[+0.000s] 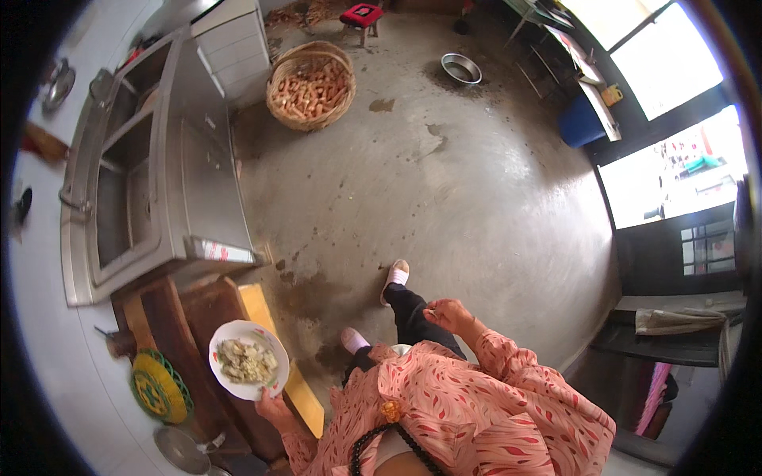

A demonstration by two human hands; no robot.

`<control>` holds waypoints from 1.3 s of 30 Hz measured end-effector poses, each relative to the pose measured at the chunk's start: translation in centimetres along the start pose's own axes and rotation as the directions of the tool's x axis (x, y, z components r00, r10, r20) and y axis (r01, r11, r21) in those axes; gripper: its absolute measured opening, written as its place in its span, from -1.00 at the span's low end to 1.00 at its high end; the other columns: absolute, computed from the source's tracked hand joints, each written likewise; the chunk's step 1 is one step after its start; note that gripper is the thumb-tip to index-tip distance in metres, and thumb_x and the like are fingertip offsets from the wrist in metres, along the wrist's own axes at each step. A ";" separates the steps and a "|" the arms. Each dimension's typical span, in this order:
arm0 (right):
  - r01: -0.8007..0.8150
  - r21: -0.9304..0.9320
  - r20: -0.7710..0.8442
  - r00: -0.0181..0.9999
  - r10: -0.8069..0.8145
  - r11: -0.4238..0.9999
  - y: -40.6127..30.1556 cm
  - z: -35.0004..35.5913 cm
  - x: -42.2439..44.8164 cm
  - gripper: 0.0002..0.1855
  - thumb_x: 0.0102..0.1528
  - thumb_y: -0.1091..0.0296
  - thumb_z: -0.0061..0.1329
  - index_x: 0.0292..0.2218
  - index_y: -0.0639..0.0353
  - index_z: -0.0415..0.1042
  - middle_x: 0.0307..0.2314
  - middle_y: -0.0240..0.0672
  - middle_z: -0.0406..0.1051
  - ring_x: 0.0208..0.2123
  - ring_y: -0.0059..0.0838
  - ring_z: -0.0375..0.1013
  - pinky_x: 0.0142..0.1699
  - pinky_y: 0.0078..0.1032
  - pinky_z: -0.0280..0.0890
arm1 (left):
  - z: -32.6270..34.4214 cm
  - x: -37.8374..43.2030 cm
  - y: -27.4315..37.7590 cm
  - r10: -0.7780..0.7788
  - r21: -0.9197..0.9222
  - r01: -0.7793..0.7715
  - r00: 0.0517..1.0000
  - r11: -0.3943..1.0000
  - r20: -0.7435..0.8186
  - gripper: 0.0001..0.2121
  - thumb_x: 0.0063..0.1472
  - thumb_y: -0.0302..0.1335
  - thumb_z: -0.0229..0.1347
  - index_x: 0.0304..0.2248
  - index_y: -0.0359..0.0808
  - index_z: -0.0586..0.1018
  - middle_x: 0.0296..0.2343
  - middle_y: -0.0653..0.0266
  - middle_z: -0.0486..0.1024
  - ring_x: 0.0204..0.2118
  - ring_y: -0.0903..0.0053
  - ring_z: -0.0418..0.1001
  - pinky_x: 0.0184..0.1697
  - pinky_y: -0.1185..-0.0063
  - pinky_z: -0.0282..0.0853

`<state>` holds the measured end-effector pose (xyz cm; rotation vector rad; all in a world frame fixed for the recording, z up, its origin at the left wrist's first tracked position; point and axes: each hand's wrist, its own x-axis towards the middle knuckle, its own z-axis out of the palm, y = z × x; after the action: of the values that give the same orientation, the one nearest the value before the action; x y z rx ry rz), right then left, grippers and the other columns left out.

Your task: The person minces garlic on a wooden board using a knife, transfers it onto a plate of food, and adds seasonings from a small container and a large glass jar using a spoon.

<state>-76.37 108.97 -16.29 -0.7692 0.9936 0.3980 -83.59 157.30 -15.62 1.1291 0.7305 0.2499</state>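
My left hand [275, 409] grips the near rim of a white plate [249, 394] with red marks on its edge. Chopped pale food [247, 361] lies heaped in the middle of the plate. The plate is above a dark brown wooden surface with a yellow board [303, 400] along its side. My right hand [445, 315] is in front of my body over the floor, its fingers curled. A small pale thing shows at its fingertips; what it is cannot be told.
A steel double sink cabinet [205, 184] stands at the left. Beyond it are a wicker basket [309, 122] of carrots, a stool [361, 18] with a red cushion and a metal basin [461, 68] on the wet-spotted floor. A yellow-green woven basket [158, 387] is beside the plate.
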 end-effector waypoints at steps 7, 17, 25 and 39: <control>0.221 -0.426 0.095 0.975 -0.200 0.877 -10.7 0.9 5.2 -0.84 -0.04 0.66 -0.11 -0.33 0.42 0.30 -0.39 -0.16 0.35 -0.37 -0.27 0.44 -0.27 -0.45 0.43 | 16.1 2.2 1.9 -0.189 -0.030 0.187 0.977 0.982 -0.098 -0.66 0.11 -0.62 -0.08 -0.08 -0.48 0.31 -0.16 0.07 0.33 -0.17 0.29 0.39 -0.15 0.36 0.39; 0.128 -0.054 -0.001 0.992 -0.128 0.990 -31.3 6.5 13.9 -0.86 0.05 0.54 -0.10 -0.30 0.33 0.31 -0.42 -0.23 0.37 -0.37 -0.33 0.45 -0.29 -0.47 0.41 | 43.4 9.6 3.1 -0.272 0.017 0.274 0.942 0.962 0.196 -0.59 0.05 -0.65 -0.05 -0.05 -0.47 0.30 -0.15 0.07 0.34 -0.15 0.26 0.39 -0.16 0.30 0.41; 0.494 -0.101 -0.011 0.868 -0.497 0.864 -42.4 3.5 21.5 -0.85 0.05 0.53 -0.10 -0.29 0.37 0.32 -0.40 -0.16 0.41 -0.30 -0.27 0.44 -0.14 -0.41 0.37 | 67.0 22.6 4.4 -0.229 0.147 0.181 0.867 0.972 0.443 -0.68 0.02 -0.63 -0.01 -0.16 -0.48 0.37 -0.25 0.17 0.41 -0.20 0.39 0.40 -0.15 0.42 0.37; 0.494 0.569 -0.564 0.816 -0.125 0.658 -67.3 -6.7 40.6 -0.85 0.03 0.33 -0.16 -0.49 0.21 0.32 -0.62 -0.18 0.33 -0.51 -0.23 0.38 -0.38 -0.42 0.32 | 100.2 36.9 4.8 -0.348 0.192 0.291 0.771 0.937 0.533 -0.73 -0.01 -0.65 0.00 -0.25 -0.53 0.41 -0.33 0.12 0.45 -0.30 0.40 0.44 -0.25 0.50 0.40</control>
<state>-17.95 57.02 -26.88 -0.3165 1.3250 -0.5213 9.24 105.75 -3.31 1.0741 0.3928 -0.4101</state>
